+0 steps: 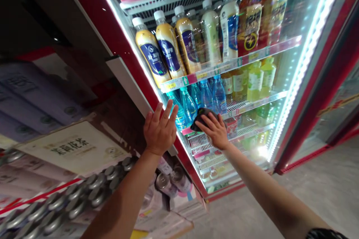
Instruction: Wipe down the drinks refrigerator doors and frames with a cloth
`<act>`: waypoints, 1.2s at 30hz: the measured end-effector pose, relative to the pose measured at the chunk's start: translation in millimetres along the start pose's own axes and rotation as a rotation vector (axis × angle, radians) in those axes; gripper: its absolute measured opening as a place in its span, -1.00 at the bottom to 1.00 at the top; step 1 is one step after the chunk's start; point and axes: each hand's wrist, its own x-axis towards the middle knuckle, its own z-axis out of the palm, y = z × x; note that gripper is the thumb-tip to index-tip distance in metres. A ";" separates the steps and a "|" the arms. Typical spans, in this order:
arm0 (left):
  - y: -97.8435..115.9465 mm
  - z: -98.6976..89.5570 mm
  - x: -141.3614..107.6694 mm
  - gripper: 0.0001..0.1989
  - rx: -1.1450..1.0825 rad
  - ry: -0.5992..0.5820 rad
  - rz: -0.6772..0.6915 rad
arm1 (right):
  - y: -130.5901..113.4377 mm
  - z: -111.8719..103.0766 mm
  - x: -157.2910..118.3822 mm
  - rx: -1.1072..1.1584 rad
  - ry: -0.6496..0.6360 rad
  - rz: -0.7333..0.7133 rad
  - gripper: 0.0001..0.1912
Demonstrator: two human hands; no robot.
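Glass (286, 74) of a red-framed drinks cooler (112, 18) filling the middle of the view, a lit white LED strip (305, 59) along its right edge and the slanted red frame just beside the left hand (160, 129). Open room on the right: bare concrete floor (308, 194) running past the cooler's foot. Tighter on the left, with stacked silver-topped cans (95, 183) and cartons close under the left forearm (120, 201). Left hand raised, palm toward the cooler, fingers (168, 110) spread and nearly straight, grip released and holding nothing; contact with the glass impossible to tell. Right arm (272, 190) stretched across from the lower right, wrist bent, fingers curved over a dark cloth (202, 118) — grip clenched on it, the cloth bunched up against the glass, level with blue-capped water bottles (207, 95) on the shelf behind. Above, bottles with blue labels (165, 48), their small print too blurred to read; a yellow-labelled bottle (249, 26) marked 焕神 beside a lightning-bolt badge — and 茉莉花茶 in dark characters on a cream sign (70, 145) on the left.
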 end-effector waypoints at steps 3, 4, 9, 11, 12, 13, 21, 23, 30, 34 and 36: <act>0.5 2.5 -1.2 -0.30 -0.034 0.006 -0.034 | 1.3 5.7 -36.7 -0.044 0.111 0.165 -0.17; 0.7 3.2 -1.7 -0.30 -0.054 0.002 -0.047 | -4.0 9.3 -51.4 -0.056 0.108 0.163 -0.17; 0.4 3.9 -2.5 -0.31 -0.083 0.009 -0.045 | -19.7 14.3 -59.0 -0.019 -0.171 -0.248 -0.36; -0.2 3.3 -1.9 -0.32 -0.052 0.027 -0.026 | -2.8 6.2 -36.6 -0.008 -0.182 -0.237 -0.35; -0.5 2.8 -1.5 -0.32 -0.035 0.031 -0.019 | 9.3 1.2 -27.6 -0.011 -0.141 -0.152 -0.33; -0.8 2.3 -1.2 -0.33 -0.020 0.032 -0.015 | 21.8 -3.4 -22.4 -0.018 -0.078 -0.032 -0.31; 16.7 -2.5 2.7 -0.34 0.064 0.008 -0.065 | 34.2 7.4 -80.2 -0.066 0.085 0.421 -0.18; 34.0 3.0 2.7 -0.34 0.041 -0.014 -0.022 | 38.5 6.0 -73.4 -0.083 -0.012 0.212 -0.19; 113.7 59.1 2.8 -0.41 -0.097 -0.134 0.284 | 126.5 -26.8 -58.2 -0.066 0.084 0.307 -0.22; 142.9 94.2 13.6 -0.37 -0.100 -0.149 0.366 | 131.1 -20.1 -102.6 -0.083 0.130 0.485 -0.14; 149.0 108.6 21.1 -0.35 -0.090 -0.148 0.408 | 129.6 -21.3 -107.4 -0.090 0.053 0.350 -0.16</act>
